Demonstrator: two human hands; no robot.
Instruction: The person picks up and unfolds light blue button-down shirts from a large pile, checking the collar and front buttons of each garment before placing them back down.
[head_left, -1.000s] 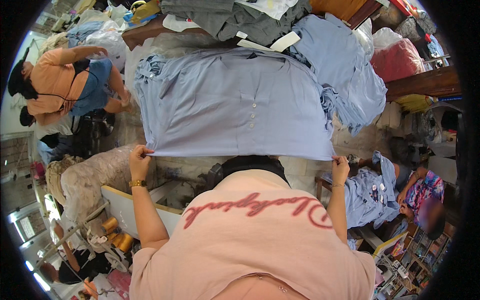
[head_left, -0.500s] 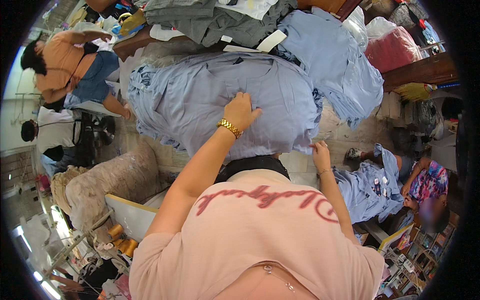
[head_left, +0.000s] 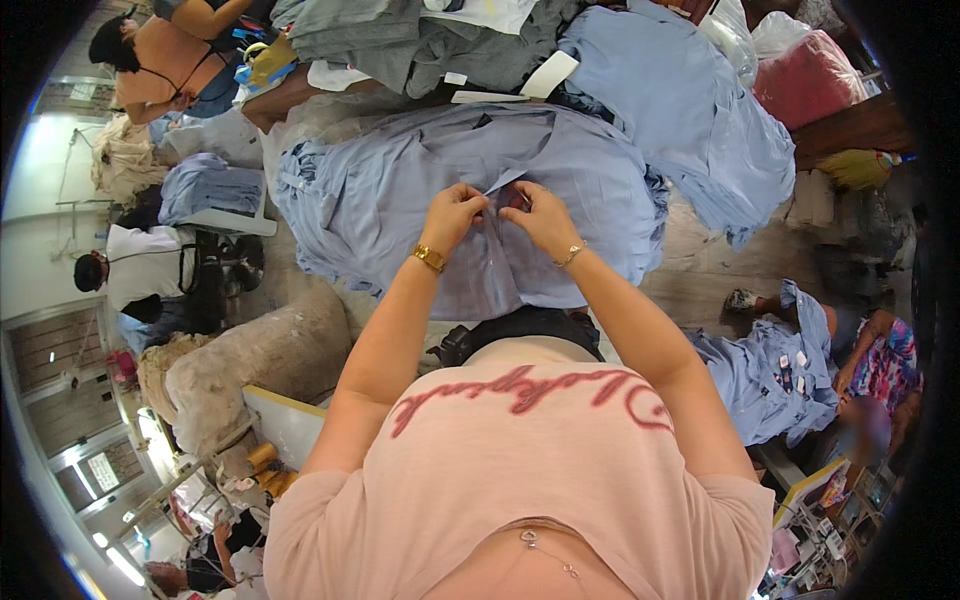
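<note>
Shirt in hand: a light blue shirt (head_left: 400, 190) lies spread flat on top of a stack of the same blue garments, straight in front of the person, and both hands meet at its front opening near the middle.
Left hand: the left hand (head_left: 455, 212) is curled tight, fingertips pinched on the fabric edge at the placket, a gold watch on the wrist.
Right hand: the right hand (head_left: 540, 215) sits just beside it, nearly touching, fingers bent and closed on the opposite edge of the same opening; a thin bracelet shows at the wrist.
What the fingers grip exactly: too small to tell whether it is a button, a tag or only cloth.
How far along: judging from the lie of things, the shirt is already laid out and smoothed, and the work at the front opening looks under way, not finished; the lower part of the shirt below the hands hangs loose.
Around it: a second heap of blue shirts (head_left: 690, 120) is piled to the right, grey garments (head_left: 400, 40) behind.
Further out: a pink sack (head_left: 810, 75) at upper right, and more blue shirts (head_left: 770, 370) on the floor by a seated person.
</note>
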